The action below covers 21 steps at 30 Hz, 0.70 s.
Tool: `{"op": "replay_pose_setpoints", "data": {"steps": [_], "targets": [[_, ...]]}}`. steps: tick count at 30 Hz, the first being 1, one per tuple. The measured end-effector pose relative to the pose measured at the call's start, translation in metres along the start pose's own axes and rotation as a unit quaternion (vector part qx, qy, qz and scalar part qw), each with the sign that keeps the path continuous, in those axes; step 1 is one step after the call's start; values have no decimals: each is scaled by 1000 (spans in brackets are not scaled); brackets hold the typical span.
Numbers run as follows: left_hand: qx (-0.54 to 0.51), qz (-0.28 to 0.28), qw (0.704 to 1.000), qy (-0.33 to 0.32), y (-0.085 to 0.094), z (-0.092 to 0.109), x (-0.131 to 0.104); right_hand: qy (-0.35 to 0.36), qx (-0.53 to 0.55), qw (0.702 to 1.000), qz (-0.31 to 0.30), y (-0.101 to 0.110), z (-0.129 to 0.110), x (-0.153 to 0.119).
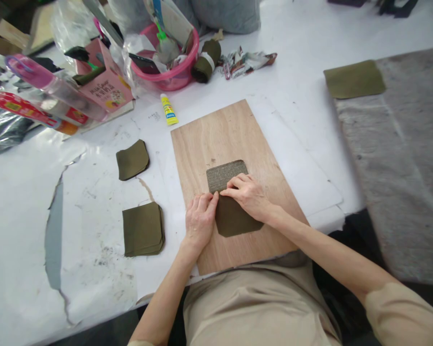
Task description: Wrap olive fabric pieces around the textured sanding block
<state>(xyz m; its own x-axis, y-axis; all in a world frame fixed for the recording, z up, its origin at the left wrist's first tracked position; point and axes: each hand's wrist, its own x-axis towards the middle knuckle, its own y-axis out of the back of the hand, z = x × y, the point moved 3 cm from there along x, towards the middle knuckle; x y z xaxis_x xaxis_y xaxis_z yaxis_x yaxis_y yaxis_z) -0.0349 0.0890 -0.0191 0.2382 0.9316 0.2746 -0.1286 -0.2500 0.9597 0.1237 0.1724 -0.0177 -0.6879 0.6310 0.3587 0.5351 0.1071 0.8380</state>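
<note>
On a plywood board (216, 139) lies a dark olive fabric piece (238, 218) with its two near corners cut off. Adjoining its far edge is a grey-brown, rough-textured panel (222, 175); whether the two are one piece, I cannot tell. My left hand (201, 218) is closed at the left end of the line between them, thumb and fingertip pinching the fabric edge. Close beside it, my right hand (250, 194) pinches the same edge, its palm over the fabric and hiding part of it. Two stacks of olive fabric pieces, a smaller one (133, 160) and a larger one (143, 229), lie left of the board.
A yellow glue tube (169, 110) lies beyond the board. Farther back stand a pink basket (169, 79) of supplies, a rolled olive cloth (206, 60), a pink box (106, 79) and bottles. At right, a grey padded surface (404, 144) carries another olive piece (355, 79).
</note>
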Motion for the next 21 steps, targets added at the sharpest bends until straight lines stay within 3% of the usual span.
{"op": "replay_pose_setpoints", "data": {"steps": [13, 21], "targets": [[23, 2, 1000, -11, 1, 2, 1, 0, 15, 999, -32, 12, 11, -3], [34, -39, 998, -41, 4, 4, 4, 9, -9, 999, -30, 13, 10, -4]]}}
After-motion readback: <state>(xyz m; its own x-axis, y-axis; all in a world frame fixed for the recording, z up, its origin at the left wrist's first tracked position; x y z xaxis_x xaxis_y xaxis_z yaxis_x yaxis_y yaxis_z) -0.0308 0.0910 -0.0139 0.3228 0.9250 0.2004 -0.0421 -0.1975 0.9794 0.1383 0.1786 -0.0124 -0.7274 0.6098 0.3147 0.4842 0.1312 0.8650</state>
